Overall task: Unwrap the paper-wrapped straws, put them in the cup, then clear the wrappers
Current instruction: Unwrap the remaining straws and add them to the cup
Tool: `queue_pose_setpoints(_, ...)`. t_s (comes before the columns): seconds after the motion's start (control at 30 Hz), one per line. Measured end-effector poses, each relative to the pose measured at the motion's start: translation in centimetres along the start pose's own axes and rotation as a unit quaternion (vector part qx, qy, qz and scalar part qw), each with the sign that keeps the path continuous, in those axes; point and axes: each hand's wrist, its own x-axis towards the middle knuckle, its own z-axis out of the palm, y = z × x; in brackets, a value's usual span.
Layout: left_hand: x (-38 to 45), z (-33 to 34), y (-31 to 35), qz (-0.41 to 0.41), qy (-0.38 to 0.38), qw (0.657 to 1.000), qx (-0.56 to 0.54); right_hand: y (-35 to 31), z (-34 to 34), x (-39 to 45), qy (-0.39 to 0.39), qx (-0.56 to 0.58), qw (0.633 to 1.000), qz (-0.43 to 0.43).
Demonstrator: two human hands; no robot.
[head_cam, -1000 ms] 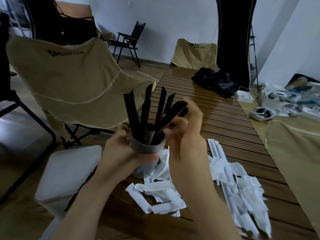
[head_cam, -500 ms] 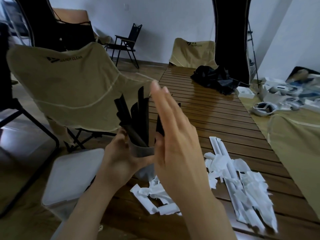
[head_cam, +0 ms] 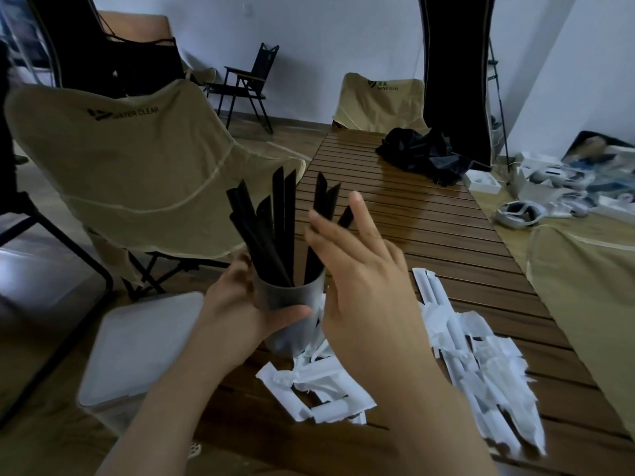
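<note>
A person's left hand curls its fingers and thumb around a grey cup, held at the near left edge of a slatted wooden table. Black straws stand bunched in the cup, fanning upward. The right hand is raised just beside the cup, fingers straight and slightly spread, fingertips against the rightmost straws, gripping nothing. Torn white paper wrappers lie heaped on the table's near end, right of the cup and below it. A tan folding chair stands beside the table's left edge.
</note>
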Motion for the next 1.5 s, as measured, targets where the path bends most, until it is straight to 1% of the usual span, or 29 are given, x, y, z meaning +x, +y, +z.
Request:
queue_pose_setpoints(0.07, -0.2, 0.0, 0.0, 0.006, -0.001, 1.0, -0.004, 0.7, 0.4, -0.4, -0.013, 0.003, 1.0, -0.007)
queue_pose_setpoints(0.13, -0.4, 0.1, -0.2, 0.009, 0.006, 1.0, -0.003, 1.0, 0.1, -0.7, -0.007, 0.036, 0.999, -0.004)
queue_pose_setpoints(0.23, -0.5, 0.4, -0.2, 0.021, 0.026, 0.999, 0.031, 1.4, -1.0, -1.0, 0.008, 0.083, 0.996, 0.013)
queue_pose_setpoints(0.3, -0.5, 0.5, 0.2, 0.017, 0.038, 0.999, 0.027, 2.4, -1.2, -1.6, 0.013, 0.09, 0.995, 0.039)
queue_pose_setpoints(0.37, -0.6, 0.7, 0.4, 0.001, 0.049, 0.999, 0.003, 3.8, -1.3, -2.5, -0.002, 0.072, 0.993, 0.089)
queue_pose_setpoints(0.43, -1.0, 0.9, 0.8, -0.001, 0.059, 0.998, -0.009, 5.3, -1.2, -3.9, -0.061, 0.024, 0.983, 0.169)
queue_pose_setpoints(0.47, -1.3, 1.0, 1.2, -0.003, 0.064, 0.998, -0.017, 6.1, -1.1, -4.8, -0.106, -0.005, 0.971, 0.216)
queue_pose_setpoints(0.53, -1.9, 1.5, 1.6, -0.013, 0.079, 0.996, -0.029, 7.6, -0.6, -6.8, -0.203, -0.048, 0.931, 0.299)
queue_pose_setpoints(0.6, -2.4, 2.1, 2.0, -0.027, 0.097, 0.994, -0.044, 8.5, -0.2, -8.4, -0.271, -0.075, 0.893, 0.352)
queue_pose_setpoints(0.67, -2.9, 2.6, 2.5, -0.036, 0.123, 0.991, -0.046, 9.0, 0.0, -9.3, -0.305, -0.099, 0.869, 0.378)
queue_pose_setpoints(0.73, -3.7, 3.0, 3.1, -0.057, 0.147, 0.987, -0.04, 9.4, 0.1, -9.9, -0.306, -0.109, 0.864, 0.384)
queue_pose_setpoints(0.8, -4.4, 3.3, 3.8, -0.093, 0.171, 0.98, -0.047, 9.7, 0.3, -10.4, -0.295, -0.125, 0.868, 0.38)
queue_pose_setpoints(0.87, -5.0, 3.5, 4.4, -0.119, 0.224, 0.966, -0.06, 9.9, 0.6, -10.9, -0.277, -0.141, 0.875, 0.371)
queue_pose_setpoints(0.93, -5.6, 3.6, 5.1, -0.109, 0.293, 0.949, -0.047, 10.1, 0.9, -11.4, -0.254, -0.145, 0.882, 0.369)
queue_pose_setpoints(0.97, -5.9, 3.4, 5.7, -0.096, 0.318, 0.942, -0.037, 10.2, 0.9, -11.6, -0.239, -0.14, 0.886, 0.371)
queue_pose_setpoints(1.0, -6.1, 3.5, 6.1, -0.08, 0.328, 0.941, -0.03, 10.2, 1.0, -11.8, -0.225, -0.135, 0.889, 0.374)
queue_pose_setpoints(1.07, -6.4, 3.8, 6.8, -0.033, 0.298, 0.953, -0.032, 10.4, 1.1, -12.2, -0.208, -0.127, 0.894, 0.377)
queue_pose_setpoints(1.17, -6.5, 5.2, 7.2, 0.046, 0.202, 0.978, -0.018, 10.7, 1.0, -12.4, -0.188, -0.09, 0.905, 0.372)
queue_pose_setpoints(1.27, -6.7, 6.5, 7.6, 0.092, 0.101, 0.991, 0.01, 11.1, 1.4, -12.6, -0.154, -0.062, 0.916, 0.366)
queue_pose_setpoints(1.37, -7.0, 7.4, 7.6, 0.126, -0.03, 0.99, 0.052, 11.7, 1.8, -13.2, -0.148, -0.116, 0.902, 0.389)
queue_pose_setpoints(1.43, -7.2, 7.9, 7.0, 0.126, -0.118, 0.982, 0.079, 12.0, 1.7, -13.2, -0.159, -0.117, 0.89, 0.411)
queue_pose_setpoints(1.5, -7.3, 8.2, 6.5, 0.118, -0.166, 0.972, 0.119, 12.4, 1.7, -12.9, -0.17, -0.099, 0.881, 0.429)
